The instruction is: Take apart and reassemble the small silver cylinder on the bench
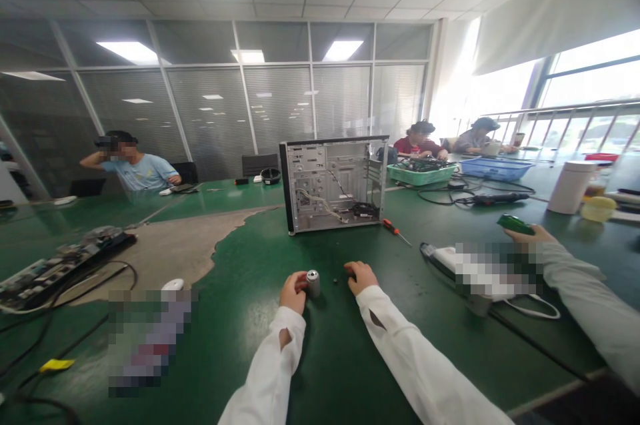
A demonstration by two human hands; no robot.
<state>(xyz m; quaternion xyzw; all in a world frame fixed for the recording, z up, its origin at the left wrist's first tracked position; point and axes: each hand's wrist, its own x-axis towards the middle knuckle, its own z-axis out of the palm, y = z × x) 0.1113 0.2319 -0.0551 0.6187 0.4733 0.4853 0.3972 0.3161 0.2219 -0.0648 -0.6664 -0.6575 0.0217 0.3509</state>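
My left hand [294,291] has its fingers curled against the side of a small silver cylinder [313,285], which stands upright on the green table and has dark marks on its top. A tiny dark piece [335,281] lies on the tabletop between my two hands. Just right of it, my right hand [361,277] rests with loosely bent fingers and nothing visible in them. Beyond both hands stands an open computer case [335,191], its metal frame and loose cables showing. A screwdriver [396,232] with an orange and black handle lies by the case's lower right corner.
On the left are a power strip [65,265] and black cables. To the right lie a white device [475,268] and a co-worker's hand [533,235] holding a green object [515,223]. Green [423,175] and blue baskets [495,169] stand farther back, near other people.
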